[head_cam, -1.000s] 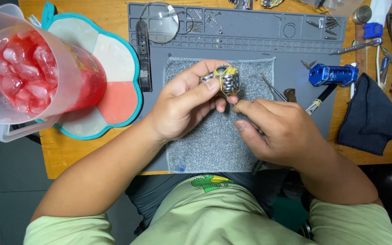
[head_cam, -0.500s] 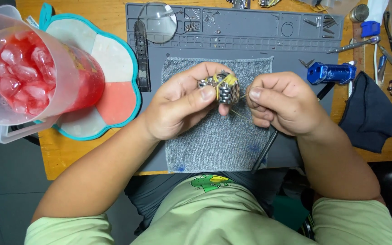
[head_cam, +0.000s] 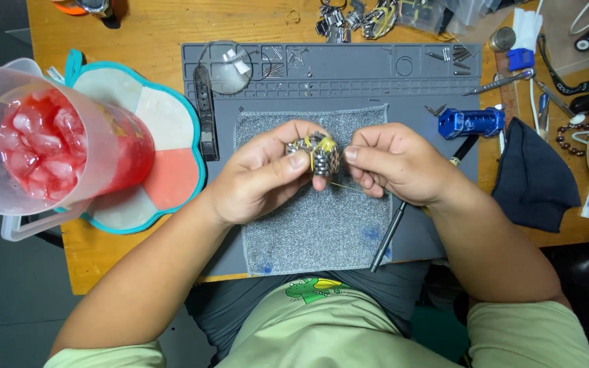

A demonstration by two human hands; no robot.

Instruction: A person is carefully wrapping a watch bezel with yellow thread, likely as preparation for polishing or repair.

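My left hand (head_cam: 260, 180) grips a metal-bracelet watch (head_cam: 320, 155) with yellow bits on it, held above a grey cloth (head_cam: 322, 232). My right hand (head_cam: 397, 163) is closed beside the watch, thumb and forefinger pinched at its right edge. A thin dark rod-like tool (head_cam: 386, 235) runs from under this hand down toward the cloth's lower right corner. The part of the tool inside the hand is hidden.
The cloth lies on a grey work mat (head_cam: 349, 75) holding a round lens (head_cam: 225, 67) and a black strap (head_cam: 204, 109). A pitcher of red iced drink (head_cam: 49, 150) stands on a flower-shaped pad (head_cam: 165, 157) at left. A blue tool (head_cam: 468, 121) and dark fabric (head_cam: 533, 177) lie at right.
My right hand has moved up and left from the lower right of the cloth to the watch, bringing the thin tool with it. The left hand has stayed nearly in place.
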